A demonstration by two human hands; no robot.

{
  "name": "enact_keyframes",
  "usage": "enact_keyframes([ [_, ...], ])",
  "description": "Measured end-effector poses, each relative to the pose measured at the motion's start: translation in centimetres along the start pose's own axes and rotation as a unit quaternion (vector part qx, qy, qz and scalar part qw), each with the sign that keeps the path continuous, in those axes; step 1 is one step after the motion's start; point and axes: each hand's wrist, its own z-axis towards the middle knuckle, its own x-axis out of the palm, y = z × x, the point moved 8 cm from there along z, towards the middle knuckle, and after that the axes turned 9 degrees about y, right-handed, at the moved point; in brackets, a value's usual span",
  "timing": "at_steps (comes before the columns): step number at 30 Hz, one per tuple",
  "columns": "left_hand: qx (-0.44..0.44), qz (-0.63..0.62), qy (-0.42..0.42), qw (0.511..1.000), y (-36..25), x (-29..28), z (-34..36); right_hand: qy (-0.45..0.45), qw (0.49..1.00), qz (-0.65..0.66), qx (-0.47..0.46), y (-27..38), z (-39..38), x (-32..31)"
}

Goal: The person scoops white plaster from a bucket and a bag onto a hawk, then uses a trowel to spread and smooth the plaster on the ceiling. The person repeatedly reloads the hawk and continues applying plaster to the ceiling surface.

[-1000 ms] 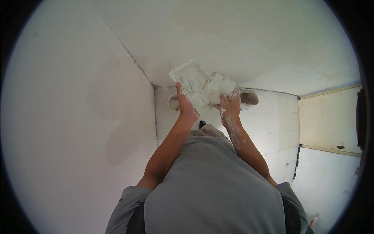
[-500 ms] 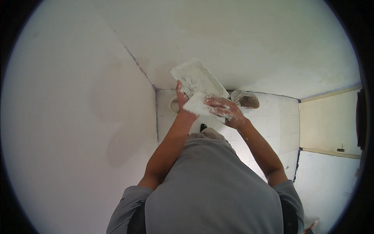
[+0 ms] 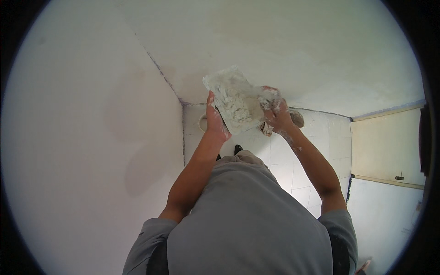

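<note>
We see two bare hands working over a flat, roughly rectangular white board [image 3: 219, 80], held up in front of the body, tilted, above the floor. Pale, lumpy paste [image 3: 234, 104] covers much of its face. Left hand [image 3: 214, 118]: partly closed on the board, thumb up along its left edge, palm at the lower corner — firm hold, as we read it; fingers behind are hidden. Right hand [image 3: 277, 113]: half curled at the board's right edge, smeared white over fingers and wrist; motion blur there, so we cannot tell whether it grips a tool or only paste. Past the left hand we get a round white container [image 3: 202, 123] on the floor, partly covered. Behind the right hand sits a brownish object [image 3: 298, 118], mostly hidden — kind unclear to us. Below we note pale floor tiles [image 3: 300, 172], a dark shoe [image 3: 238, 149], light trousers [image 3: 251, 158] and a grey shirt [image 3: 247, 215]. A whitish wall [image 3: 68, 137] with darker patches stands at left, and we log a cream panel [image 3: 385, 142] at right with a small dark fitting [image 3: 399, 178] near its lower edge.
</note>
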Motion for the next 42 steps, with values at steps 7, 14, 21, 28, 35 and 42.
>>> enact_keyframes([
  [7,-0.031,0.013,-0.056,0.998,-0.1,0.4,-1.1,0.140,0.986,0.084,-0.042,-0.9,-1.9,0.4],
  [14,-0.029,0.028,-0.026,0.999,0.0,0.2,-0.6,0.055,0.950,0.292,0.099,-2.1,-1.5,-1.5],
  [21,-0.051,0.033,-0.019,0.998,1.0,0.8,-0.8,0.116,0.972,0.077,0.190,1.8,-0.1,-2.5],
  [28,-0.059,-0.001,0.027,0.998,1.0,1.3,0.4,-0.027,0.996,-0.054,-0.069,-2.1,2.0,-2.6],
  [35,-0.055,-0.008,0.026,0.998,1.2,1.7,0.2,0.092,0.978,0.043,-0.184,3.6,-0.1,-2.4],
  [42,-0.042,-0.001,0.033,0.999,0.9,1.0,0.7,0.011,0.983,0.178,-0.031,0.8,2.1,-4.0],
])
